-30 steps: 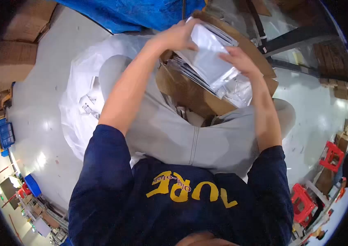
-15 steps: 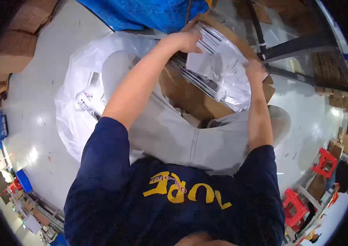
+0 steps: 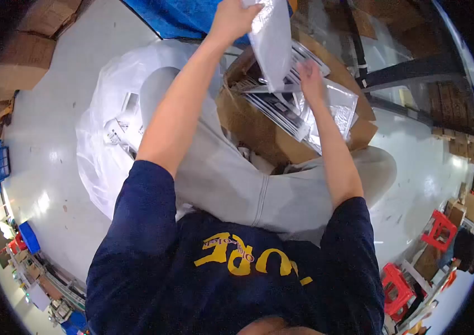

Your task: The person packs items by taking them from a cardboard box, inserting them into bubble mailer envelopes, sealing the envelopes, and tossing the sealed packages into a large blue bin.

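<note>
My left hand (image 3: 234, 21) is raised beyond the cardboard box (image 3: 256, 129), its fingers closed on the top of a clear plastic bag (image 3: 273, 47). The bag hangs down over the box, shiny and whitish. Over the box's right half, my right hand (image 3: 311, 82) has loosely bent fingers, apart, and no held thing shows in them. Flat silvery-white packets (image 3: 276, 113) stand in rows inside the box. A shiny clear-wrapped packet (image 3: 338, 106) lies beside my right wrist.
Left of my legs, a translucent plastic sack (image 3: 100, 151) contains white printed pieces (image 3: 118, 129). A blue cover (image 3: 175, 19) lies behind the box. Black metal bars (image 3: 398, 68) stand to the right. Red stools (image 3: 397, 287) and stacked cartons (image 3: 23, 60) are farther off.
My left hand has risen away from the box with the plastic bag, which was lying across the packets. My right hand has moved left and up from the box's right edge.
</note>
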The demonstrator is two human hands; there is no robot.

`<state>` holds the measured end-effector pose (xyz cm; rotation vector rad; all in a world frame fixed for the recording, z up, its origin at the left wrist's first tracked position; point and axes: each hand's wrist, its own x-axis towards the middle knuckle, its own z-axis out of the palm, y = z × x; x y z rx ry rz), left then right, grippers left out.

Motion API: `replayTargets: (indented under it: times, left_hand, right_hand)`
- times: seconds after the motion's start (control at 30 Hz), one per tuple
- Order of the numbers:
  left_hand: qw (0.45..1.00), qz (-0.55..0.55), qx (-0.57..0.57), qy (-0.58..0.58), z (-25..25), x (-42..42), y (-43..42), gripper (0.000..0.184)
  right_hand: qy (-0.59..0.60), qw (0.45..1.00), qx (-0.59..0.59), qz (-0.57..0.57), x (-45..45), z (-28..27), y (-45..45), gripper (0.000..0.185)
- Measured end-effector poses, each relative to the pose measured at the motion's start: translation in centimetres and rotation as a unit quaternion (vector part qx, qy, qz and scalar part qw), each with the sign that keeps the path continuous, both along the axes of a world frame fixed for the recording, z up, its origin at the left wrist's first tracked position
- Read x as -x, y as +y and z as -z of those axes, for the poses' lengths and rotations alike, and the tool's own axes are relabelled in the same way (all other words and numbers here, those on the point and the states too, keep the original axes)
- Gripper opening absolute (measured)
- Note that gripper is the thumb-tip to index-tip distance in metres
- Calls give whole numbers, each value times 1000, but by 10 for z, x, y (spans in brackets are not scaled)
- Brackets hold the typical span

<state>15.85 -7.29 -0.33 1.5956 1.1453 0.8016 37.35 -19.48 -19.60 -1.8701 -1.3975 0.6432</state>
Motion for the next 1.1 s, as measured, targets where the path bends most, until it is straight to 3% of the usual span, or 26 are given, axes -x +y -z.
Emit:
replayTargets:
  times: [0.07,0.13,0.27,0.3,0.33,0.37,0.4,0.47,0.5,0.57,0.77,0.9,1.07,1.1]
  left_hand:
    - [999,-16,-44,14,-12,18,12,57]
    - [996,-29,-84,31,-21,34,23,61]
    - [987,-57,-146,40,-27,54,43,68]
    - [982,-25,-163,91,-19,59,49,58]
    - [973,7,-179,142,-10,65,53,49]
    - [961,42,-193,195,-1,71,57,40]
    - [944,77,-205,245,2,75,63,32]
    - [954,109,-191,201,-6,68,42,31]
    - [955,108,-191,199,1,61,38,31]
    - [927,115,-329,138,16,46,29,24]
    - [910,279,-226,207,-25,23,-20,26]
    - [894,345,-267,101,-18,13,-36,24]
    - [883,300,-345,108,13,3,-41,19]
    - [882,302,-347,107,8,4,-40,19]
  right_hand:
    - [-94,983,103,117,-18,89,10,46]
    - [-78,985,112,107,-10,70,11,49]
    - [-50,985,154,65,-4,-29,3,62]
    - [-43,984,163,51,-3,-38,8,66]
    - [-79,994,-53,48,-5,-40,20,52]
    - [-29,997,-46,46,-24,-49,24,44]
    - [21,998,-38,44,-28,-101,28,38]
    - [81,994,-67,21,-15,-192,10,32]
    - [78,995,-66,20,-16,-222,-3,32]
    - [-76,991,-92,-55,-21,-258,-20,31]
    - [-185,964,-144,-122,-16,-244,-27,30]
    - [-147,958,-16,-246,3,-235,-20,27]
    - [-62,979,-41,-189,28,-233,-21,29]
    - [13,989,-60,-133,26,-229,-20,32]
